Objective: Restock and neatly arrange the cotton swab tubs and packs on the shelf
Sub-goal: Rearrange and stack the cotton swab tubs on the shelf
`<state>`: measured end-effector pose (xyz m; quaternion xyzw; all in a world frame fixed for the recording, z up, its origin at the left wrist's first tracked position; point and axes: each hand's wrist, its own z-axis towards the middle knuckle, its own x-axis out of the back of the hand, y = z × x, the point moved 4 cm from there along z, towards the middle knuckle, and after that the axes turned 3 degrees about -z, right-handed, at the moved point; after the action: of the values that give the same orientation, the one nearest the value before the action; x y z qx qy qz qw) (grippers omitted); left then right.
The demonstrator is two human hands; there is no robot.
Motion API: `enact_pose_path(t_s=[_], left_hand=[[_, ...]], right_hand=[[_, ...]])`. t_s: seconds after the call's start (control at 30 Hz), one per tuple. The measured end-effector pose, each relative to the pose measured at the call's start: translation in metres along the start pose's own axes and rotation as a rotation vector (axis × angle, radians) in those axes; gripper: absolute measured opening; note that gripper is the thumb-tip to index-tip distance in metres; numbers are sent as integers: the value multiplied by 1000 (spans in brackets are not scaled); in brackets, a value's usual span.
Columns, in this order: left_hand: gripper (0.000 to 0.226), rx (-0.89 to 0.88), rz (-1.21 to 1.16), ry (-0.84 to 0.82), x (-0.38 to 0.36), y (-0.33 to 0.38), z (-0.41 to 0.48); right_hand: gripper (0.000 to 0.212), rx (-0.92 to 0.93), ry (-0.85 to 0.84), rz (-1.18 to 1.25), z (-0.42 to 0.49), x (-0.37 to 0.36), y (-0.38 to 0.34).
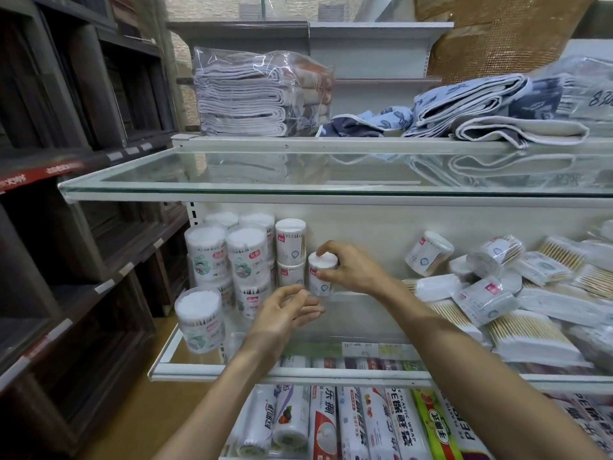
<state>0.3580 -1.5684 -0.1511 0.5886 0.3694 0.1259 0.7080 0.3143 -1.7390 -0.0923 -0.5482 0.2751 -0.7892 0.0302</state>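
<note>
Head view: a tub (321, 277) is being set upright just right of the two-tub stack (291, 250) on the shelf (331, 373).

The tub is grasped by the right hand (351, 270), with fingers over the lid and the thumb on the side wall. It is held close beside the stack, apparently so that a second column can be started flush with it. Whether its base already rests on the shelf cannot be told. The left hand (285, 313) is kept released in front of and below the stack, fingers loosely spread and nothing held, seemingly ready to steady the row. Wider tubs (245, 257) are piled left of the stack. Well to the right of the stack, packs (530, 293) and a toppled tub (428, 252) are left in a loose heap, so most of the tidying is judged still undone.
</note>
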Motion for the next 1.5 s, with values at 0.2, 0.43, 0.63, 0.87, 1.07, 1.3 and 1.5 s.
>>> enact_pose_path(t_s=[0.2,0.43,0.63,0.87,1.07,1.3,1.5], left_hand=[[25,11,21,-25,-12,-5,3],[22,4,-26,-64,-40,-19,14],[20,46,-30,-75,-55,-27,21],[20,39,-7,-93,-60,-24,18],[20,51,12,-99,-69,-24,22],[20,60,32,-108,-72,-26,21],[20,62,38,-84,-70,-23,22]], right_hand=[[41,27,101,-56,-16,36,3],[34,-222,443,-356,-42,109,55],[46,-442,313,-485,-52,111,77],[40,-517,288,-335,-55,108,87],[43,-475,240,-383,-55,101,82],[44,-455,238,-313,-55,97,81],[44,-452,254,-201,-52,88,77]])
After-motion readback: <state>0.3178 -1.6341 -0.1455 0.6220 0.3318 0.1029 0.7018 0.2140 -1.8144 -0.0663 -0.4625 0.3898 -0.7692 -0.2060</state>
